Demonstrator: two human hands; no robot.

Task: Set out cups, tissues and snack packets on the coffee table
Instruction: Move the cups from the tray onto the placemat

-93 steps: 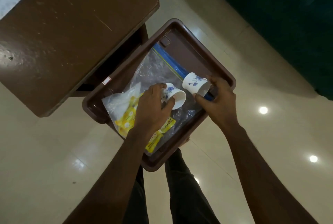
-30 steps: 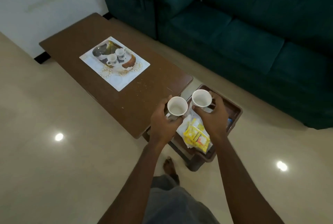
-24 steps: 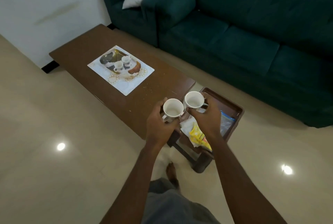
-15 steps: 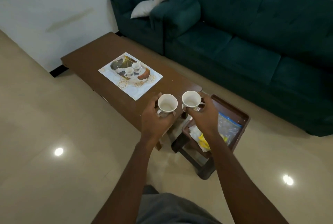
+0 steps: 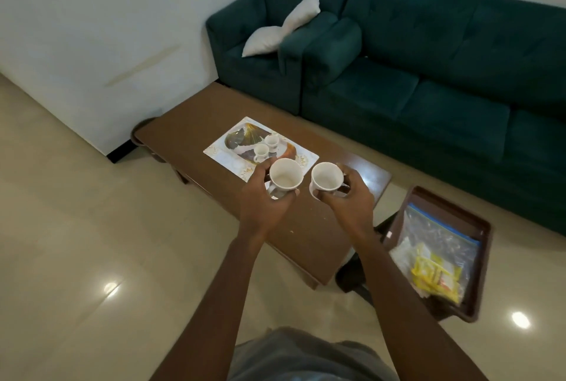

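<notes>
My left hand (image 5: 263, 197): closed around the left cup (image 5: 286, 178), mouth up and empty, held above the near half of the surface (image 5: 309, 227).
My right hand (image 5: 346, 200): wrapped around the right cup (image 5: 326, 181), also upright, just beside the other cup but not touching it.
What has changed: a few seconds ago both cups were down in the tray (image 5: 477, 246); now they are lifted clear and carried over the surface, and I have stepped back so the whole surface shows.
What it means: I judge the cups are the first items on their way out; neither is set down yet.
Still in the tray: the yellow snack packets (image 5: 436, 276) and a clear zip bag (image 5: 441, 233), low on the right, near the surface's right end.
Tissues: I cannot make them out for certain.
Edges: the near long edge runs just below my wrists; the right end stops short of the tray.
Open room: bare wood lies under and to the right of my hands.
Further out: a printed placemat (image 5: 260, 148) takes the middle, just beyond the left cup.
Far side: the green sofa (image 5: 428, 74) runs close along the far edge.
</notes>
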